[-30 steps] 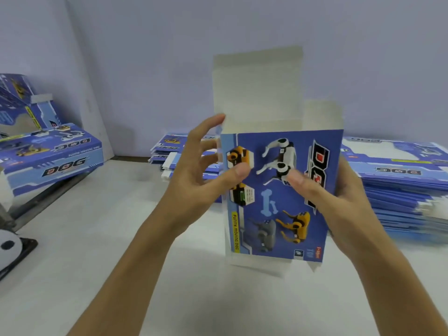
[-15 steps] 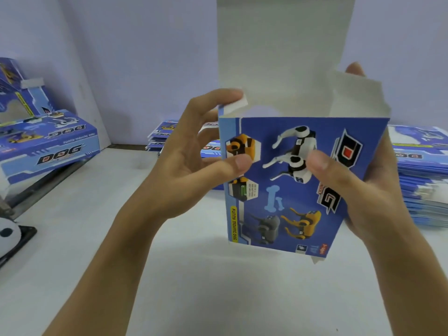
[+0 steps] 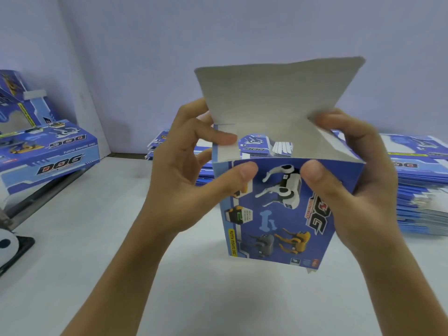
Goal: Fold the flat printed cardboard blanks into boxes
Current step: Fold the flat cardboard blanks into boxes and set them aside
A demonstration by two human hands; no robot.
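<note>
Left hand (image 3: 184, 175) and right hand (image 3: 358, 180) grip box (image 3: 278, 214) between them, thumbs on printed front, top flap raised.

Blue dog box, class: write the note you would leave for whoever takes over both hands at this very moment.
Left hand: grips the box at its left edge, thumb on the printed front, a finger on the small left side flap.
Right hand: grips the right edge, thumb on the front, fingers at the right side flap.
Done: the blank is opened into a tube, held above the table.
Left: top lid flap stands open; tuck the side flaps, close the lid, check the bottom. Flat blanks wait, stacked at right.
</note>
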